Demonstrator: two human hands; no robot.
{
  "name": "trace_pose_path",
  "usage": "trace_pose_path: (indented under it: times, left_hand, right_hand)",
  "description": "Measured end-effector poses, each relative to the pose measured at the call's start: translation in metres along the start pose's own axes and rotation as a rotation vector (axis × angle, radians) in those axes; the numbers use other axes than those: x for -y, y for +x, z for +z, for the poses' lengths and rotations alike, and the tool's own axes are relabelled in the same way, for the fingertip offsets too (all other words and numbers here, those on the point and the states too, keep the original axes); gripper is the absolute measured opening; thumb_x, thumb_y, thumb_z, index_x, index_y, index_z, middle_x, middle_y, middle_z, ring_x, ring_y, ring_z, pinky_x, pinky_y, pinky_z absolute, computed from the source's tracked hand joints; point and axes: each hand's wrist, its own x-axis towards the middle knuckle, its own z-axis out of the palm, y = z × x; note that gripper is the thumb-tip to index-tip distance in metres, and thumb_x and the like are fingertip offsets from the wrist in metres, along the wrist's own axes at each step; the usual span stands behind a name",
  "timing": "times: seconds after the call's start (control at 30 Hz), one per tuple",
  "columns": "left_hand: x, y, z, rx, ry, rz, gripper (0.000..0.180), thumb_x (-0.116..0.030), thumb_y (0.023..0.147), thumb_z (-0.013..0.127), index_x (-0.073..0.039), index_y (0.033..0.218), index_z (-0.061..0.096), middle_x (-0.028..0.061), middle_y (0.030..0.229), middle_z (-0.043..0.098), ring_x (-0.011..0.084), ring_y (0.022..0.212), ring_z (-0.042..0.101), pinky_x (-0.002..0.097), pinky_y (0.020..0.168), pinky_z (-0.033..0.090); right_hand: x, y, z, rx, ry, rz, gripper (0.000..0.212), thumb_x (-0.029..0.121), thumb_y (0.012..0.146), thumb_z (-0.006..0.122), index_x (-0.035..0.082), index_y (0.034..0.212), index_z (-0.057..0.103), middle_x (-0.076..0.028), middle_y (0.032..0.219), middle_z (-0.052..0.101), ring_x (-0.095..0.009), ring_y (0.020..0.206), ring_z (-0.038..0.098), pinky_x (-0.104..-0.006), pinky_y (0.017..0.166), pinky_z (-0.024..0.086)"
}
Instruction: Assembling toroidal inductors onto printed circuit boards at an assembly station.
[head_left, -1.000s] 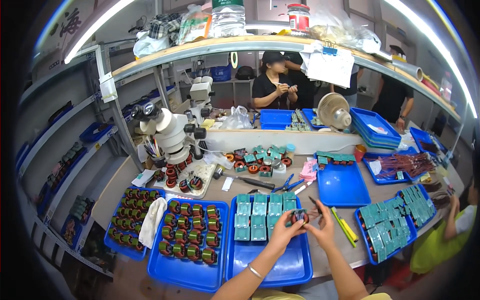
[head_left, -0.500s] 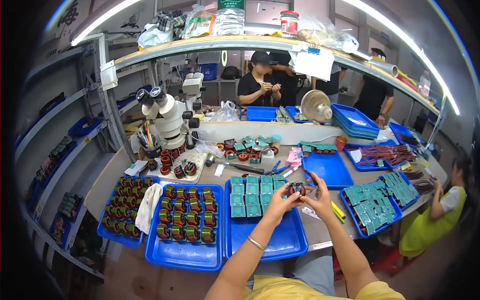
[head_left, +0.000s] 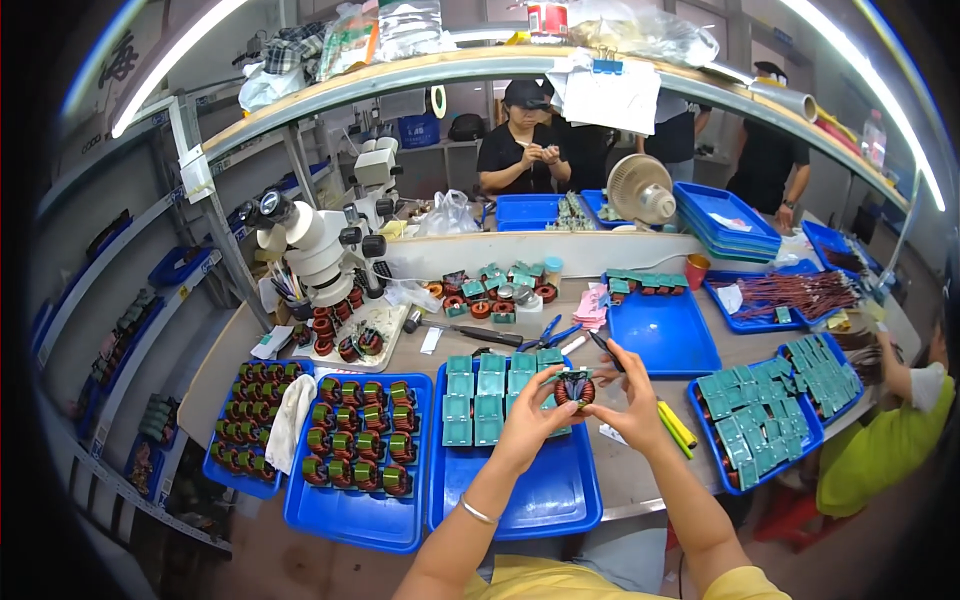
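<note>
Above the middle blue tray, a toroidal coil with reddish copper winding is held up, its dark centre facing me. My left hand grips it from the left between thumb and fingers. On the other side, my right hand touches the coil's lower edge with its thumb. A slim black tool is tucked in the right hand's raised fingers; its kind cannot be made out. Beneath lies a blue tray, its far half filled with green-topped coil parts in rows.
Left are trays of green-and-copper coils and a white cloth. Pliers, loose coils and a microscope stand behind. Yellow markers and filled trays lie right. A co-worker sits at far right.
Both hands and the coil have shifted slightly left in the picture, with the coil now turned to show its centre. The whole view has tilted, and the seated co-worker has moved an arm.
</note>
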Motion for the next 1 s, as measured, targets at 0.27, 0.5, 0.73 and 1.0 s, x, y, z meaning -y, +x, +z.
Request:
trace_pose_path:
  times: [0.27,0.5,0.73,1.0]
  left_hand:
    - [0.002,-0.002,-0.009,-0.218,0.137,0.002,0.053,0.004,0.079,0.063,-0.001,0.125,0.039,0.013,0.12,0.046,0.0142,0.091,0.058,0.0253,0.077,0.051]
    - [-0.011,-0.002,-0.002,-0.161,0.068,0.022,0.059,0.007,0.074,0.065,-0.003,0.126,0.038,0.0115,0.129,0.043,0.0184,0.106,0.052,0.0298,0.089,0.045]
    - [-0.018,-0.004,0.007,-0.136,-0.02,-0.022,0.068,0.006,0.07,0.068,-0.002,0.128,0.035,0.0177,0.131,0.042,0.0237,0.114,0.049,0.0337,0.094,0.044]
    - [-0.012,-0.009,0.004,-0.042,0.023,-0.085,0.058,0.011,0.074,0.063,-0.002,0.124,0.036,0.0155,0.13,0.039,0.0242,0.114,0.049,0.0334,0.092,0.046]
  right_hand:
    - [-0.039,0.007,0.023,0.089,0.27,0.059,0.09,0.009,0.06,0.08,0.0,0.135,0.032,-0.01,0.117,0.043,-0.019,0.102,0.054,-0.0279,0.083,0.043]
    - [-0.038,0.007,0.023,0.044,0.271,-0.052,0.088,0.004,0.062,0.077,0.001,0.136,0.03,-0.014,0.12,0.043,-0.027,0.108,0.055,-0.034,0.085,0.045]
    - [-0.033,0.002,0.018,-0.005,0.268,-0.171,0.091,0.006,0.06,0.08,-0.003,0.134,0.028,-0.015,0.119,0.042,-0.028,0.107,0.056,-0.0347,0.081,0.048]
    - [-0.034,-0.013,0.011,-0.018,0.29,-0.114,0.096,0.009,0.057,0.083,-0.003,0.135,0.027,-0.014,0.119,0.039,-0.028,0.1,0.059,-0.0358,0.078,0.049]
